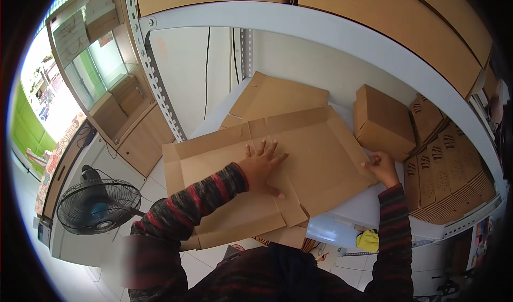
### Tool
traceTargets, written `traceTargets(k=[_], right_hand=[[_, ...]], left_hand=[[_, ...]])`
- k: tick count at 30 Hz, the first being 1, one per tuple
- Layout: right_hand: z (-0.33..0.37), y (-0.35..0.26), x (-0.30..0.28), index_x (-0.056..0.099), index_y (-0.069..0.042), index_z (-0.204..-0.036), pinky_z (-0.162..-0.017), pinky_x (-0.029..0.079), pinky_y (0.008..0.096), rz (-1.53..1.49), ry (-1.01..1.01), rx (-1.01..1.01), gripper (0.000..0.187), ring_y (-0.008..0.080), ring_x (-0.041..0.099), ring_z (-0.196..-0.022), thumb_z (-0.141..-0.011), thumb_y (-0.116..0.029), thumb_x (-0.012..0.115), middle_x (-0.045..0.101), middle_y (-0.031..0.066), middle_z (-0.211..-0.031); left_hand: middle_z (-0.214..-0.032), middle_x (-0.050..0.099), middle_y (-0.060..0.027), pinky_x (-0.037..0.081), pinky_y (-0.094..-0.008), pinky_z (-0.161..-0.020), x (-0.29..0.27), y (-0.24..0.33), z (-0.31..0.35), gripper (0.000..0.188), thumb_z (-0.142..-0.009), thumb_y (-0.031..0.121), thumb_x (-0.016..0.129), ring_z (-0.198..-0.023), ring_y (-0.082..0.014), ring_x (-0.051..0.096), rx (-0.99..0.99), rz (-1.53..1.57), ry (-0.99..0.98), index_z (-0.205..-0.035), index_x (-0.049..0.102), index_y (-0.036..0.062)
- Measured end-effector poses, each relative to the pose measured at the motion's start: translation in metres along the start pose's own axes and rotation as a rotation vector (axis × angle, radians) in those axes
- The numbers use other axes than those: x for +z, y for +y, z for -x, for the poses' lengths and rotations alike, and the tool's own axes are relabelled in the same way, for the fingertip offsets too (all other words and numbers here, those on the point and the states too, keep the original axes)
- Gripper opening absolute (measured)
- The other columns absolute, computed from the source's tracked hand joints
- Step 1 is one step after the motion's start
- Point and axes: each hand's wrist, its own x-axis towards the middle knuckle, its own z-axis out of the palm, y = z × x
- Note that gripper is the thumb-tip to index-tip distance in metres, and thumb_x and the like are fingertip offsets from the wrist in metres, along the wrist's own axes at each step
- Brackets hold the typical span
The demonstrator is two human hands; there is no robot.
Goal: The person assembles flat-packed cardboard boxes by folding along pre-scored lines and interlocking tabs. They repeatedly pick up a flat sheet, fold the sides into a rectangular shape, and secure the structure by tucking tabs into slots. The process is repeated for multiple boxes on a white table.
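Striped sleeves come nearest. Left hand spreads open, gripping nothing, on the unfolded cardboard box across the white shelf; right hand curls at its right edge, grip unclear. Probably light, stiff, creasable; best held by upturned rims.

A wood-and-glass display cabinet stands beyond a black wire-caged electric fan. Right of the fan rises a perforated steel rack post; well farther right are a crumpled yellow cloth and stacked printed cartons.
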Motion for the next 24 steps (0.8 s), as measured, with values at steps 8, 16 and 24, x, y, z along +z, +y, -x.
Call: traceTargets(k=[8,16,24], right_hand=[[0.026,-0.080,-0.003,0.053,0.000,-0.104,-0.075,0.050,0.0466,0.227,-0.144,-0.422,0.039,0.0388,0.064,-0.085,-0.069,0.003,0.068,0.065,0.0198,-0.095],[0.062,-0.084,0.025,0.052,0.000,-0.124,-0.081,0.055,0.0392,0.531,-0.016,-0.516,0.037,0.0351,0.061,-0.104,-0.087,-0.002,0.049,0.061,0.0241,-0.115],[0.058,-0.084,0.019,0.058,0.000,-0.122,-0.083,0.054,0.0380,0.592,-0.162,-0.388,0.037,0.0351,0.062,-0.105,-0.085,-0.003,0.054,0.060,0.0244,-0.121]], left_hand=[[-0.151,0.030,-0.0220,0.014,-0.0697,-0.110,0.019,-0.001,-0.025,0.111,-0.064,0.082,0.062,-0.142,-0.0429,0.021,-0.161,-0.010,0.081,-0.140,0.044,0.0037],[-0.148,0.037,-0.0189,0.013,-0.0707,-0.109,0.040,-0.023,-0.061,0.117,-0.060,0.087,0.058,-0.140,-0.0392,0.029,-0.071,-0.080,0.444,-0.140,0.044,0.0027],[-0.147,0.037,-0.0208,0.015,-0.0697,-0.109,0.047,-0.036,-0.064,0.112,-0.066,0.083,0.058,-0.141,-0.0376,0.028,-0.065,0.063,0.390,-0.141,0.042,0.0016]])
